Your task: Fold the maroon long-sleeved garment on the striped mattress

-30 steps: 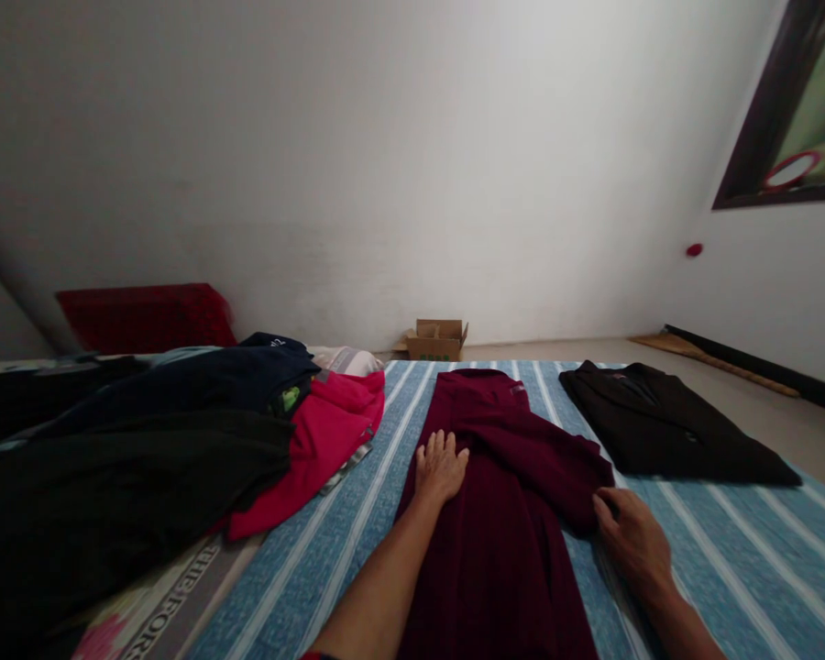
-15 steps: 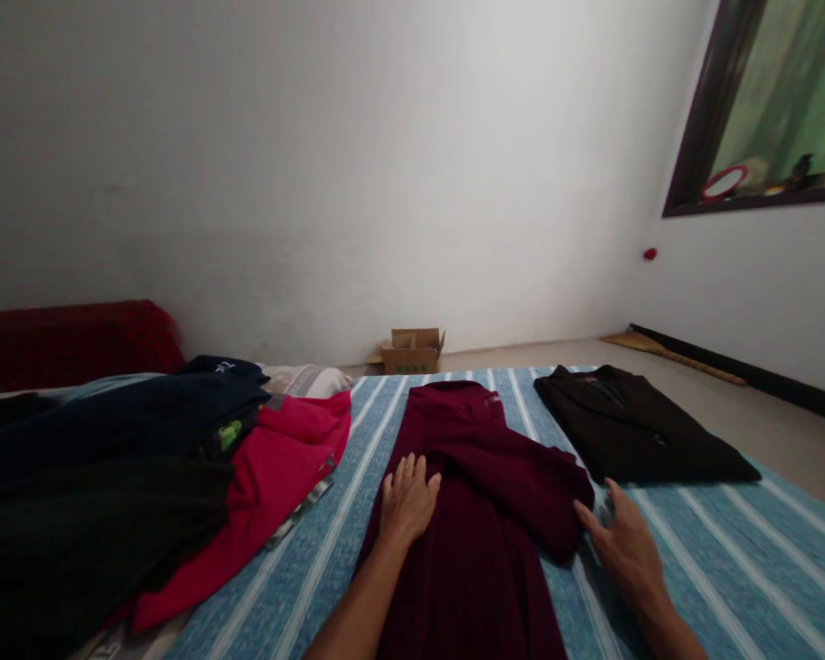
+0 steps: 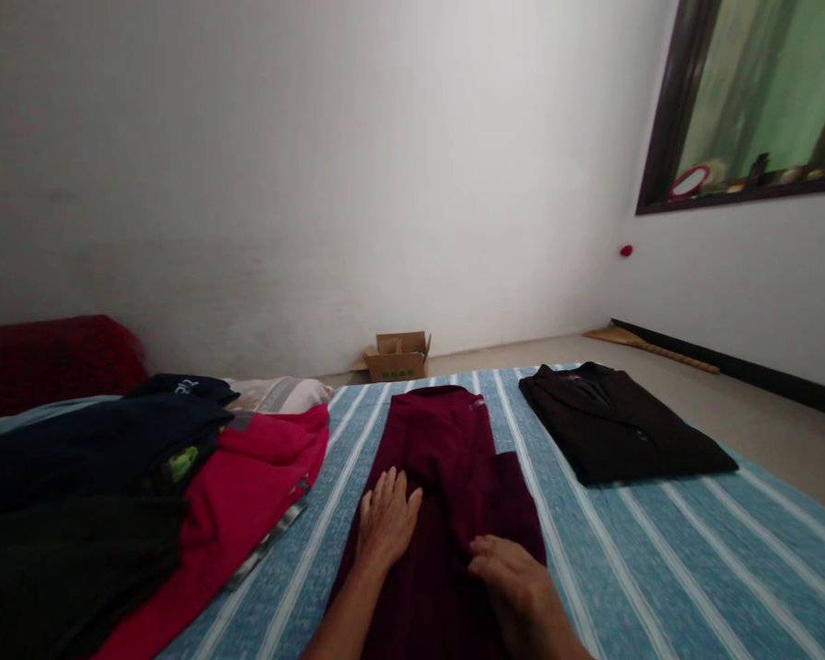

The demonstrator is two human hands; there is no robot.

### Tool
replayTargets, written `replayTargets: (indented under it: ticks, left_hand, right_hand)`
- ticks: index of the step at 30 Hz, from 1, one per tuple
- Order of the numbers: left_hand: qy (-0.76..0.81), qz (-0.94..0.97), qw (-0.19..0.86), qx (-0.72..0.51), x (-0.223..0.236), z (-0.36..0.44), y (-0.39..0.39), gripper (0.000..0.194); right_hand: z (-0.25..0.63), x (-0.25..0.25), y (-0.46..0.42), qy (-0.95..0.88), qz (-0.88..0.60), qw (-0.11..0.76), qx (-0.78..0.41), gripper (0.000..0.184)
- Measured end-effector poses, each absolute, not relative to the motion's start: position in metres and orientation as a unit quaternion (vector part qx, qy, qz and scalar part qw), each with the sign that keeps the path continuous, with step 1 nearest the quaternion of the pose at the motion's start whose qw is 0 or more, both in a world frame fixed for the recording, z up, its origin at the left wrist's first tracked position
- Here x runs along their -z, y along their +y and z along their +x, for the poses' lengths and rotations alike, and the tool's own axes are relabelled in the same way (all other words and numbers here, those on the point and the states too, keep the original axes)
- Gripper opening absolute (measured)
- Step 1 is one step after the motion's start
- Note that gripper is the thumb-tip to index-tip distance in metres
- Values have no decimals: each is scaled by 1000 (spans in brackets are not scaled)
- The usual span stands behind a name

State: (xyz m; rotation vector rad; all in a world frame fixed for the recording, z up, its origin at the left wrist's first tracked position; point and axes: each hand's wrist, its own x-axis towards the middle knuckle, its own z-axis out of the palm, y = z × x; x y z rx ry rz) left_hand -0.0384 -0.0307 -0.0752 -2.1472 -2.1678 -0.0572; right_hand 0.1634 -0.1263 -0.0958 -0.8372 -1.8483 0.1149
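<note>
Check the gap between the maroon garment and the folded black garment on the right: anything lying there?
Nothing there. In the head view, only bare blue striped sheet separates the maroon garment from the folded black garment.

Plain white wall (image 3: 330, 165), dark-framed window (image 3: 749, 101), perhaps concrete floor (image 3: 763, 422).

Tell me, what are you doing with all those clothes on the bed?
A person has both hands on a maroon shirt spread on a blue striped sheet. The left hand lies flat on it, and the right hand presses a folded-in part near the middle. A black garment lies neatly folded to the right. On the left sits a loose pile of clothes, red, navy and black.
</note>
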Motion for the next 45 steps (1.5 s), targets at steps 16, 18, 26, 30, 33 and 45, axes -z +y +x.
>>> replayTargets:
  ticks: [16,18,26,30,33,45]
  left_hand:
    - [-715,-698,2,43,76,-36,-35,58]
    - [-715,-698,1,44,78,-36,-36,58]
    - [-715,-698,7,33,77,-35,-36,59]
    - [-714,-699,13,32,77,-35,-35,58]
    - [-716,-697,4,33,77,-35,-35,58]
    - [-714,-699,7,42,78,-35,-39,59]
  right_hand:
    - [203,98,-120,-461,-566,627,-273,34]
    - [211,94,-119,-407,-578,632,-318,40]
    - [211,95,-117,-395,-552,625,-386,42]
    - [211,95,-116,-398,-561,611,-391,41]
    - [212,96,-116,-401,-556,607,-403,41]
    - [215,104,-115,-409,-568,581,-415,43]
